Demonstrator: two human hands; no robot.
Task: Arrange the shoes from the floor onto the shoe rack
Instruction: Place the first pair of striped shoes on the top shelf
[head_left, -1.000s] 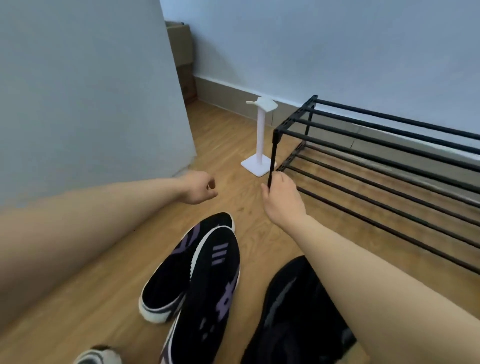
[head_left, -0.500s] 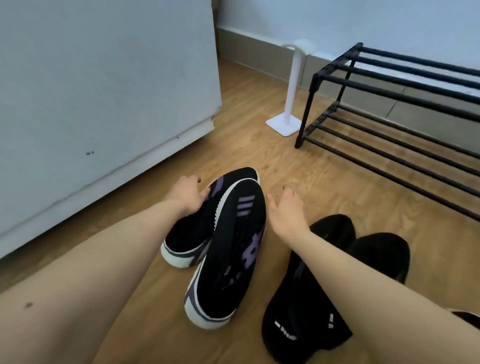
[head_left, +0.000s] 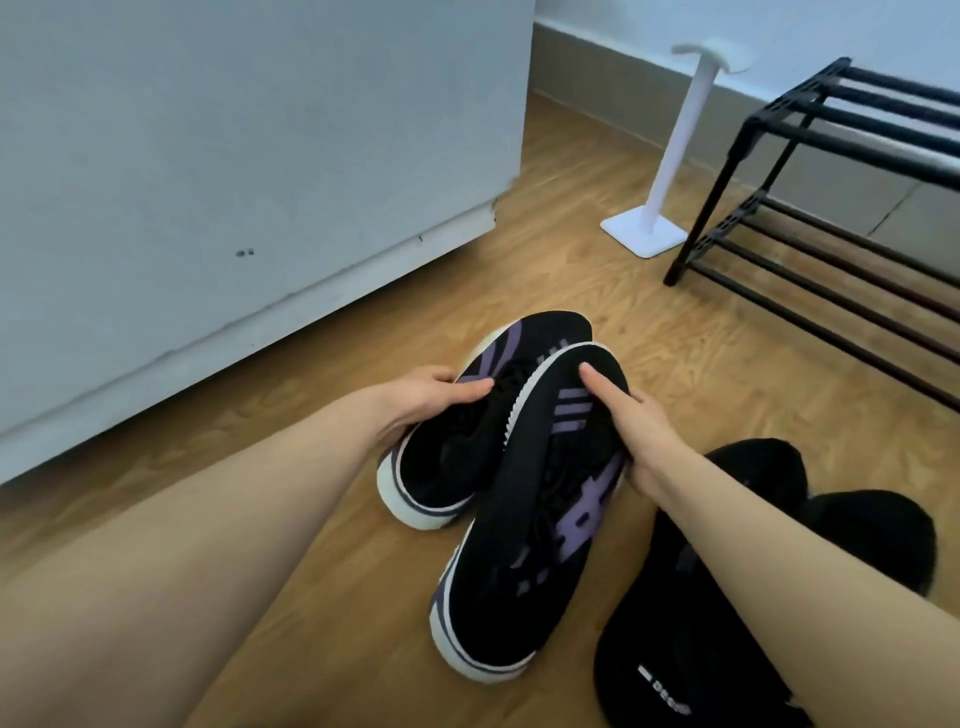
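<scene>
A pair of black knit sneakers with purple stripes (head_left: 519, 467) is clasped on the wooden floor (head_left: 649, 353), left hand (head_left: 426, 395) and right hand (head_left: 639, 431) each curled around one shoe.

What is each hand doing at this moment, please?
Left hand: closed on the left purple-striped sneaker.
Right hand: closed on the right purple-striped sneaker.

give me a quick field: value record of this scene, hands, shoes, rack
left hand: grip closed on the left purple-striped sneaker
right hand: grip on the right purple-striped sneaker
black shoes: on the floor, untouched
shoe rack: no shoes on the visible part
white stand: upright, left of the rack
</scene>
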